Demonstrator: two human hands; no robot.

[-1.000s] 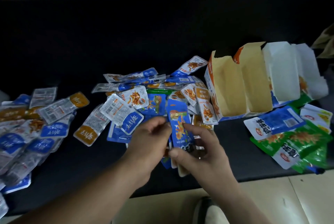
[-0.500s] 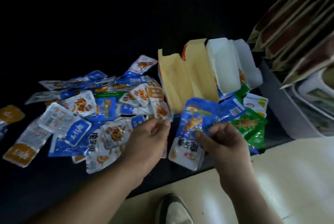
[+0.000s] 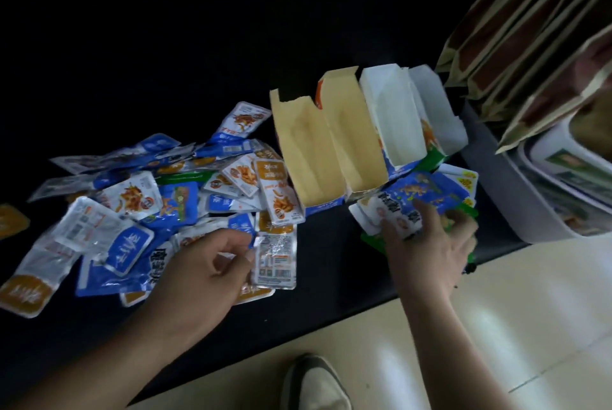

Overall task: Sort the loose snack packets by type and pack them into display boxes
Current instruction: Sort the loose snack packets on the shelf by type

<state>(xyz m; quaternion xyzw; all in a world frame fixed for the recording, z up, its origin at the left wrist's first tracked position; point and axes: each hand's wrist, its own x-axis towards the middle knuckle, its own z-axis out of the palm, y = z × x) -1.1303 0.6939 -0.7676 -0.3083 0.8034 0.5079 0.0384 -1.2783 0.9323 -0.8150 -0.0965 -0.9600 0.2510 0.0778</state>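
Observation:
Loose snack packets in blue, white and orange lie heaped on a dark surface at centre left. My left hand hovers over the heap's near edge, fingers loosely curled. Its fingertips sit beside a white-backed packet without gripping it. Behind the heap stand open display boxes: two yellow-lined ones and two white-lined ones, all showing nothing inside. My right hand grips a small fanned stack of blue packets, low over a pile of green packets in front of the boxes.
Brown-and-gold bags lean in a row at the upper right above a grey bin. The dark surface ends at a near edge, with cream floor tiles and a shoe below.
My right hand carried the blue packets from the middle heap rightward and down onto the pile by the boxes. My left hand let go and dropped back to the heap. The view swung right.

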